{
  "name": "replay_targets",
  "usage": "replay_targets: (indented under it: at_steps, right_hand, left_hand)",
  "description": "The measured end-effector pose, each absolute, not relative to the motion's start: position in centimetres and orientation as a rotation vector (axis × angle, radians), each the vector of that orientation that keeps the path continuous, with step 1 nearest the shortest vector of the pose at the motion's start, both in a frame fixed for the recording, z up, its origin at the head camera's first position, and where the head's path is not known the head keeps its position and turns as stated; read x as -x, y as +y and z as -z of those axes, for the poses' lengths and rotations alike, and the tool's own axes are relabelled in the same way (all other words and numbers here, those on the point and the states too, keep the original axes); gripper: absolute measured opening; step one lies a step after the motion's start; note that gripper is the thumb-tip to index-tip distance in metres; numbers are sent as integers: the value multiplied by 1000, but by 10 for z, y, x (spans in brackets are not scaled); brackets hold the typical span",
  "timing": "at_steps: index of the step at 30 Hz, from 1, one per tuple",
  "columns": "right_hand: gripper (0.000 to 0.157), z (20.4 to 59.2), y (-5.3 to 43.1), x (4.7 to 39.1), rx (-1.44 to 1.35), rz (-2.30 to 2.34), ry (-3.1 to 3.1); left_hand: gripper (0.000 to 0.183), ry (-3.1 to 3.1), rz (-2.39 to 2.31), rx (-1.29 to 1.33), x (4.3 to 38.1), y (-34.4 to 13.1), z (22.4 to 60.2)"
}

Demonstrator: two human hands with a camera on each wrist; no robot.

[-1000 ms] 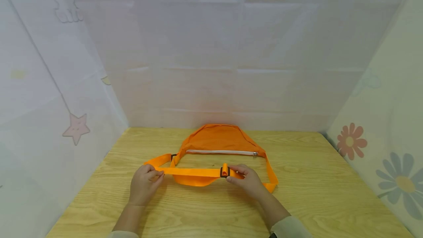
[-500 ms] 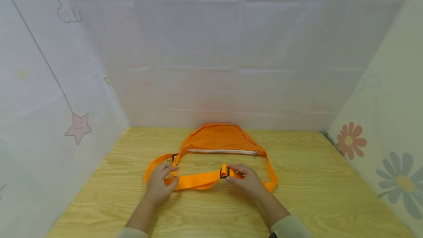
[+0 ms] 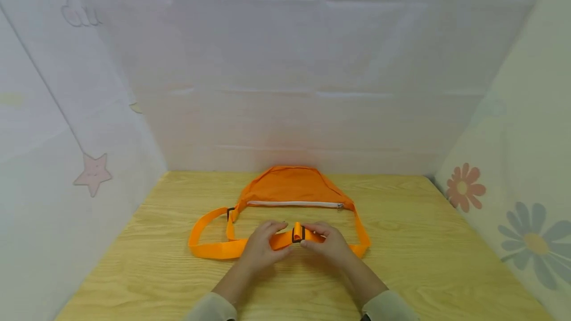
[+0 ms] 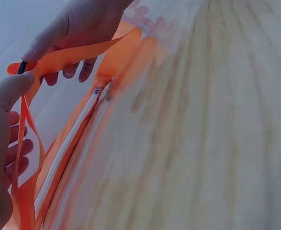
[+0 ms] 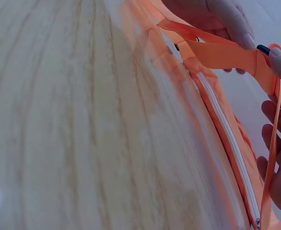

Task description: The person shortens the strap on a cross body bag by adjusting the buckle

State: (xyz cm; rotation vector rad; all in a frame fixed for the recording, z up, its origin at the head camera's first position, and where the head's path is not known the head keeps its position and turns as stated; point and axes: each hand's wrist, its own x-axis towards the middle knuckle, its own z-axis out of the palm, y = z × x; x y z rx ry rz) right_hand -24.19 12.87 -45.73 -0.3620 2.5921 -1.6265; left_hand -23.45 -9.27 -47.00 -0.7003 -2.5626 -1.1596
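An orange waist bag (image 3: 290, 185) lies flat on the table, its white zipper (image 3: 294, 204) facing me. Its orange strap (image 3: 218, 250) loops toward me. My right hand (image 3: 331, 247) pinches the strap at a black slide buckle (image 3: 298, 235), thumb at the buckle's edge. Just left of the buckle, my left hand (image 3: 260, 249) holds the strap between thumb and fingers. In the left wrist view both thumbs meet near the buckle (image 4: 22, 67), and the strap hangs below it. A second black buckle (image 3: 230, 213) sits at the bag's left end.
A wood-grain table (image 3: 428, 261) bears the bag. Pale sheets rise behind and on both sides; the right one has printed flowers (image 3: 535, 244), the left one a pink star (image 3: 93, 174).
My left hand let its stretch of strap drop and slid right along it to the buckle. The strap's left loop now lies on the table. My right hand stays at the buckle.
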Motion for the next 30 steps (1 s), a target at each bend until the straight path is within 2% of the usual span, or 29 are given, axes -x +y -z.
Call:
replay_targets:
  at_steps: [14,23,30]
  right_hand:
    - [46,454,127,239,469,1582,2582]
    - [48,452,125,237,503,1533,2595]
    - [62,457,129,237,500,1499,2625]
  left_hand:
    - [56,-2617,1413,664,232,-89,471]
    - [45,-2538,1516,687,230,-90,472]
    - [39,-2486,1585,613,229,-91,471]
